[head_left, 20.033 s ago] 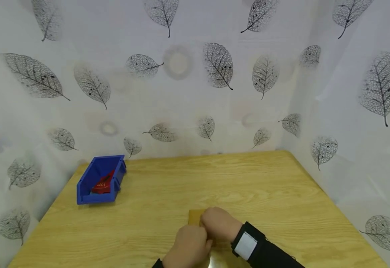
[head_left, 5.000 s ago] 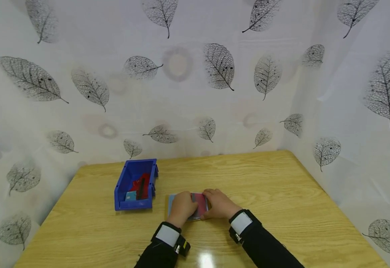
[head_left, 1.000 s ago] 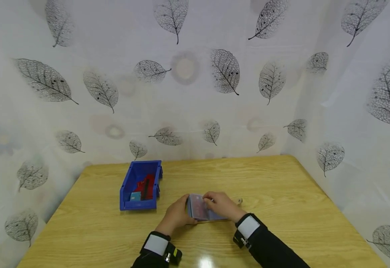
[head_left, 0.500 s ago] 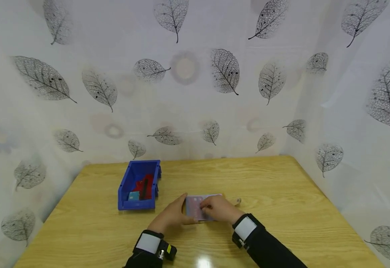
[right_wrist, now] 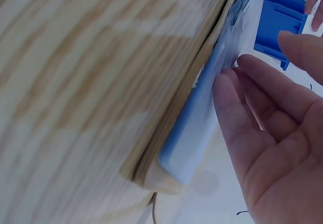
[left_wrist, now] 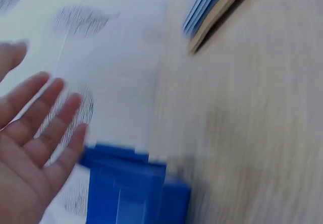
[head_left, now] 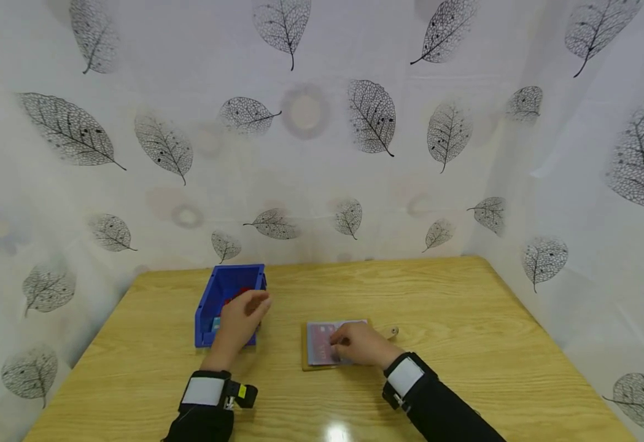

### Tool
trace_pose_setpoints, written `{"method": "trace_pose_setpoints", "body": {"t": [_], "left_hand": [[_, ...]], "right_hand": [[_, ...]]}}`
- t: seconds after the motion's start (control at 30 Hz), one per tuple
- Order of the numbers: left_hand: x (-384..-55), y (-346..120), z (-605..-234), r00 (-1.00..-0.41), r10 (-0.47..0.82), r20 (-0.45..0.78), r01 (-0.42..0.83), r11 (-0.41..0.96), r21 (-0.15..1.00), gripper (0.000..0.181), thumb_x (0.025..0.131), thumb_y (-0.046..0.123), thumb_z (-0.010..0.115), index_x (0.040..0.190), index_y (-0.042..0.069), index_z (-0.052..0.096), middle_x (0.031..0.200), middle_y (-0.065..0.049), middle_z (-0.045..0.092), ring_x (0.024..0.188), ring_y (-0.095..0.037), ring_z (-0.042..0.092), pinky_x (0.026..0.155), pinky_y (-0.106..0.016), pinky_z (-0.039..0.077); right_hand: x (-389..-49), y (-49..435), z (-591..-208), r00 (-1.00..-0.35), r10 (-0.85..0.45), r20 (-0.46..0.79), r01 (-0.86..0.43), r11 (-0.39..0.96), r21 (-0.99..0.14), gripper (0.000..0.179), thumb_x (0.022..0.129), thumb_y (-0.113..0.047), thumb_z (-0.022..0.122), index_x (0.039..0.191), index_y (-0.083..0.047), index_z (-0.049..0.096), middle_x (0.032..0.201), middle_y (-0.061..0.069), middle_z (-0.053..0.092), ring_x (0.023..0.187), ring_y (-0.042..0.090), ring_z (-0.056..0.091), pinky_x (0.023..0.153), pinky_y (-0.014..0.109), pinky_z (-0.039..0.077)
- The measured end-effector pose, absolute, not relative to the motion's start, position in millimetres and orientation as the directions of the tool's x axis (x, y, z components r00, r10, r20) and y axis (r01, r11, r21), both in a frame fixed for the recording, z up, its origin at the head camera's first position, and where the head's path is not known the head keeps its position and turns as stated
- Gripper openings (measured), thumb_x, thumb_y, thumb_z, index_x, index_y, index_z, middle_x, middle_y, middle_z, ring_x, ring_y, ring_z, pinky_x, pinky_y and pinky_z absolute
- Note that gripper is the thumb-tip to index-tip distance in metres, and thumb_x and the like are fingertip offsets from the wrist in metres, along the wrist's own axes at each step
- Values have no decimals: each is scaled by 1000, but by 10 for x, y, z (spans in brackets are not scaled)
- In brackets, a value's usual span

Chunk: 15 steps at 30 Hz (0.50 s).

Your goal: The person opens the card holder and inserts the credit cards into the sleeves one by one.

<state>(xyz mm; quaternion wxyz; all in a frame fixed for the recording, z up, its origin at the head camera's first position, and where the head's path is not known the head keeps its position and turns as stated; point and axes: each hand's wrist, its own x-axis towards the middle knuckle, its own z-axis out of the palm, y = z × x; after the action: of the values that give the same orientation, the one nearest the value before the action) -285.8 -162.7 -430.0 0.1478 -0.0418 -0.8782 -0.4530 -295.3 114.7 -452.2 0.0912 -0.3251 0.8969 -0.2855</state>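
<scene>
An open card holder (head_left: 304,356) with a tan cover and clear sleeves lies on the table, a pinkish card (head_left: 319,341) showing in its top sleeve. My right hand (head_left: 363,345) rests its fingertips on the sleeves; in the right wrist view the thumb stands apart from the fingers (right_wrist: 232,98). My left hand (head_left: 239,322) is raised over the right side of a blue bin (head_left: 202,325), holding nothing. Its fingers (left_wrist: 55,113) are spread and loosely bent in the left wrist view. Red cards (head_left: 244,291) and a light blue card (head_left: 216,323) lie in the bin, partly hidden.
The holder's strap with a snap button (head_left: 391,332) sticks out to the right. Wood-grain table (head_left: 438,307) surrounds everything. A white leaf-print curtain (head_left: 322,172) hangs along the back and sides.
My left hand has let go of the holder's left edge and moved left to the bin. Beforehand a sleeve page was turned down to the left. The right hand stays on the sleeves.
</scene>
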Motion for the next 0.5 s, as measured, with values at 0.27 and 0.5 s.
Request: {"method": "trace_pose_setpoints", "body": {"t": [0.27, 0.5], "left_hand": [[-2994, -1826, -4383, -928, -259, 268, 1, 717, 697, 27, 96, 19, 60, 113, -1, 66, 113, -22, 66, 105, -37, 60, 89, -51, 47], [-3097, -1870, -4475, -957, -233, 170, -100, 821, 563, 33, 88, 10, 67, 115, -7, 63, 111, -30, 61, 104, -45, 58, 87, -55, 46]], "right_hand": [[-2934, 1167, -4475, -751, -661, 10, -544, 609, -577, 21, 91, -14, 67, 105, 1, 72, 104, 11, 69, 94, 22, 65, 76, 30, 52], [-2953, 1170, -4503, -749, -663, 6, -543, 608, -579, 22, 91, -13, 67, 107, 0, 72, 105, 10, 69, 95, 20, 65, 77, 28, 52]]}}
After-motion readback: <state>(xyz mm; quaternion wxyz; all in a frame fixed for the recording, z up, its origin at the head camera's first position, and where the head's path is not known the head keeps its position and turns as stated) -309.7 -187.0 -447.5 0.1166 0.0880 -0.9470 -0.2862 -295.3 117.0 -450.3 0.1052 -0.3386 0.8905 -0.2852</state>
